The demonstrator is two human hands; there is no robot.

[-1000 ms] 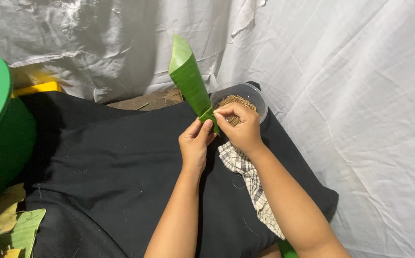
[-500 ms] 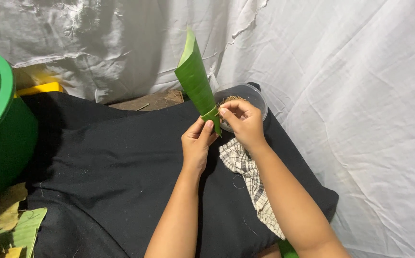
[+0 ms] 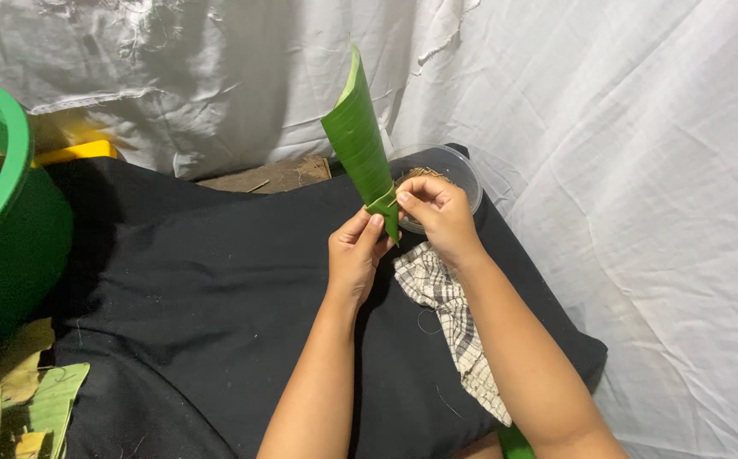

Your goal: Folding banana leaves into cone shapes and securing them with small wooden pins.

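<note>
A white sheet (image 3: 641,170) hangs behind and to your right, and a black cloth (image 3: 199,289) covers the surface in front of you. At your far left stands a green bucket (image 3: 3,246), with a yellow box (image 3: 76,151) behind it and leaf scraps (image 3: 20,408) below it. A checked cloth (image 3: 449,323) lies on the black cloth under your right forearm. Beyond your hands sits a clear bowl (image 3: 458,170) holding what looks like brown fibre.

You hold a leaf cone (image 3: 359,140) up over the black cloth, in front of the bowl. Its long axis runs almost upright, tilted a little left at the top, wide mouth up and narrow tip down. The tip sits right between your two hands, so both are equally near; everything wide and open lies above them.

Your left hand (image 3: 353,259) is closed on the cone's lower end from below and left, thumb pressed to the leaf. Your right hand (image 3: 438,217) comes from the right, fingertips pinched on the folded band near the tip. Whether it also holds a thin pin, you cannot tell.
</note>
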